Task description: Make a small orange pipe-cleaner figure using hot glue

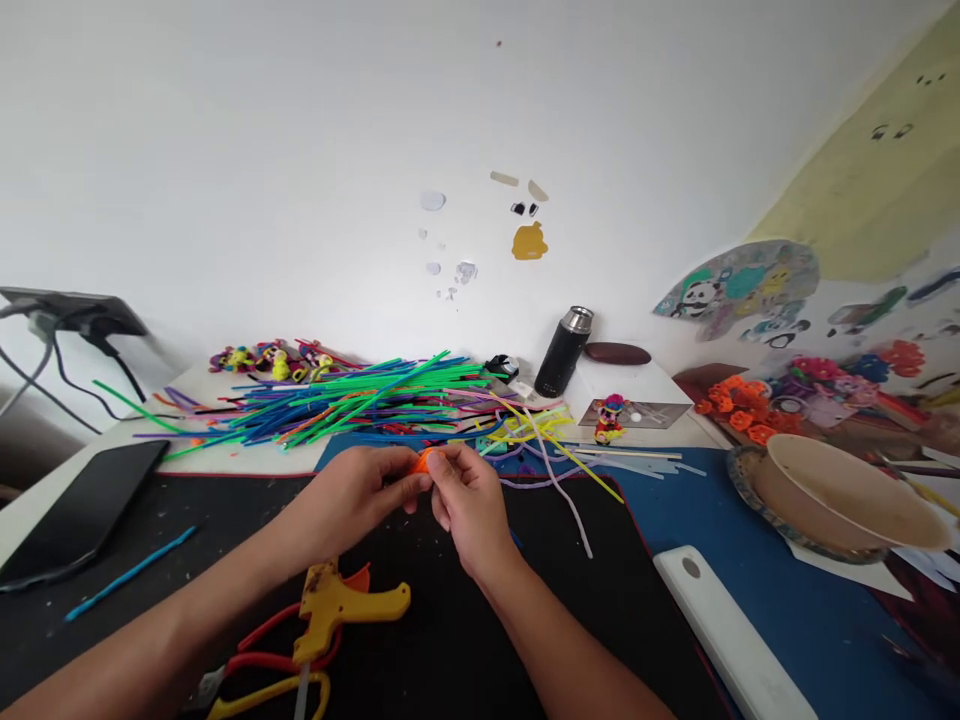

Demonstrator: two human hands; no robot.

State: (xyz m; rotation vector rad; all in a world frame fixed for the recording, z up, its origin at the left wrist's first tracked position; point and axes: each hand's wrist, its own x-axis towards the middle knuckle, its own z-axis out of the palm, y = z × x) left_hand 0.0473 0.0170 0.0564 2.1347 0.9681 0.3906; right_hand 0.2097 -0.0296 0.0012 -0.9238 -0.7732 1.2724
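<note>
Above the black mat (450, 640), my two hands meet and pinch a small orange piece (424, 460) between them. Most of that piece is covered by the fingers, so its shape and kind do not show. My left hand (365, 495) grips it from the left with thumb and forefinger. From the right, my right hand (472, 500) closes on it with the thumb on top. Below my left hand lies a yellow glue gun (330, 610). Red-handled pliers (255, 650) and yellow-handled scissors (262, 695) lie partly under it.
A heap of coloured pipe cleaners (360, 395) spreads behind the hands, with yellow ones (525, 425) at its right. A blue pipe cleaner (131, 573) and a phone (82, 510) lie left. A black thermos (564, 352), small figure (610, 418), white case (731, 630) and bowl (855, 490) stand right.
</note>
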